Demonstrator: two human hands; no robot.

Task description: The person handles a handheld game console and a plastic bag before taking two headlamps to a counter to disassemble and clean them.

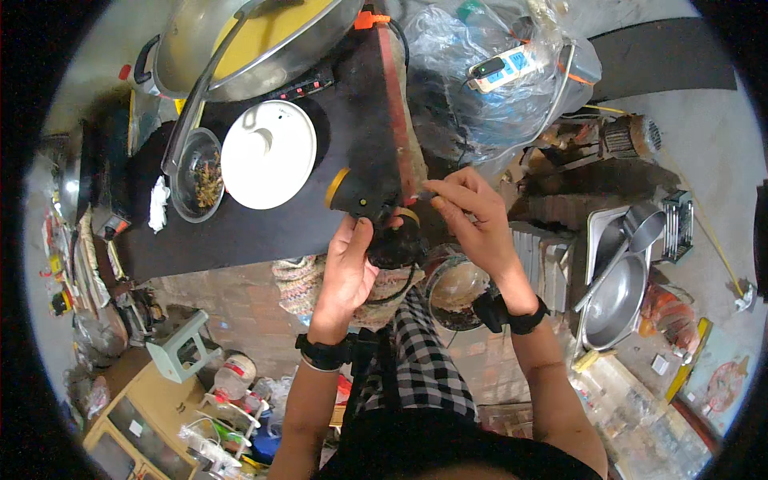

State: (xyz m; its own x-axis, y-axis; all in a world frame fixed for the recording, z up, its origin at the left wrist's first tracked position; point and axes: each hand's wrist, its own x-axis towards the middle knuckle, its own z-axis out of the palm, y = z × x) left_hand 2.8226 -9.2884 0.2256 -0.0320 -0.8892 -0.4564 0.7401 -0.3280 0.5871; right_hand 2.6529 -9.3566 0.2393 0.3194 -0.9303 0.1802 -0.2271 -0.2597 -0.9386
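Observation:
My left hand [346, 268] is closed round a black lamp [356, 194] with a yellow rim, which looks like a headlamp. Its round head points left, over the edge of the dark table. Black parts of it [398, 244] hang below the fingers, and a thin black cord loops down there. My right hand [480, 224] is just right of the lamp, thumb and forefinger pinched together. A small dark tip shows at those fingers; its kind cannot be made out. Both wrists wear black bands.
On the dark table [344, 112] are a white lid [268, 156], a clear bowl of dried bits [196, 176] and a large pot [272, 76] of yellow liquid with a ladle. A power strip [508, 68] lies on plastic bags. A bucket [456, 292] and metal basins [616, 300] stand right.

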